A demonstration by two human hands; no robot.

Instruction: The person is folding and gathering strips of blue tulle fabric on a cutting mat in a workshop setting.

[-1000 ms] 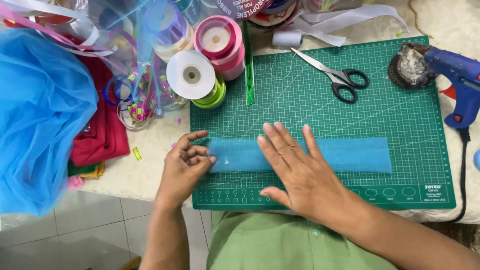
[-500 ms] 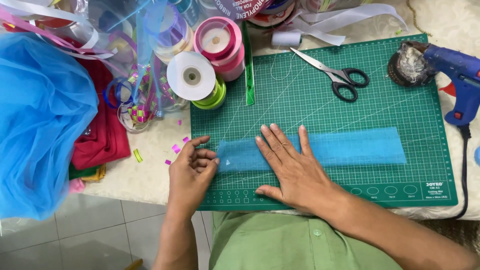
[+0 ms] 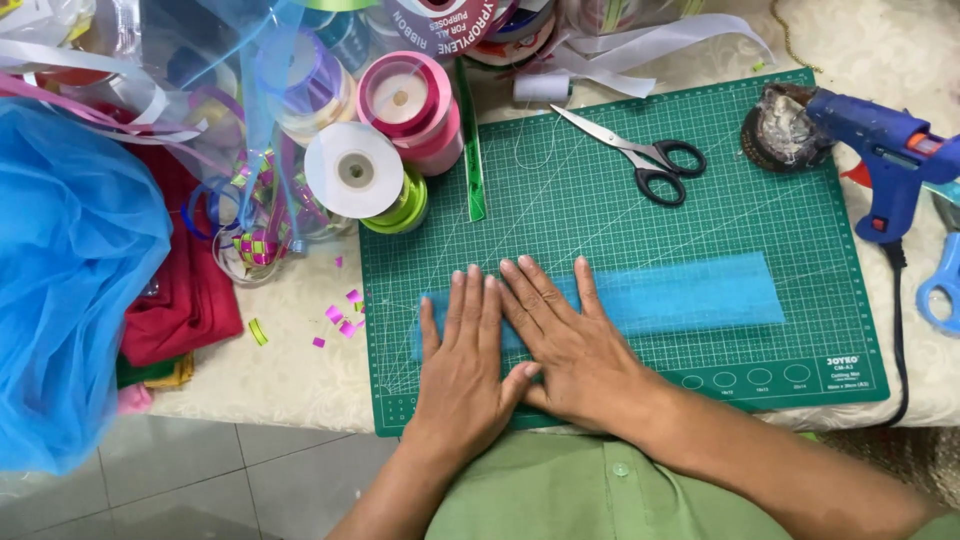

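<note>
Blue netting, cut as a long strip [image 3: 690, 295], lies flat across the lower half of the green cutting mat [image 3: 620, 215], running from about nine o'clock to three o'clock. Both hands press down on its left end with nothing gripped: the left hand [image 3: 462, 365] is laid flat, fingers straight and close together pointing to twelve o'clock, and the right hand [image 3: 575, 345] is spread wide beside it, fingers fanned toward eleven o'clock, its thumb touching the left hand's edge. At one o'clock from the hands, black-handled scissors [image 3: 640, 155] rest on the mat, blades shut. At two o'clock a blue glue gun [image 3: 885, 150] sits at the mat's right edge, its cord trailing down. At eleven o'clock stand ribbon spools, a white one [image 3: 355, 170] and a pink one [image 3: 405, 100], with a green ruler [image 3: 470, 150] beside them. At nine o'clock a heap of blue tulle [image 3: 70, 280] bulges off the table.
</note>
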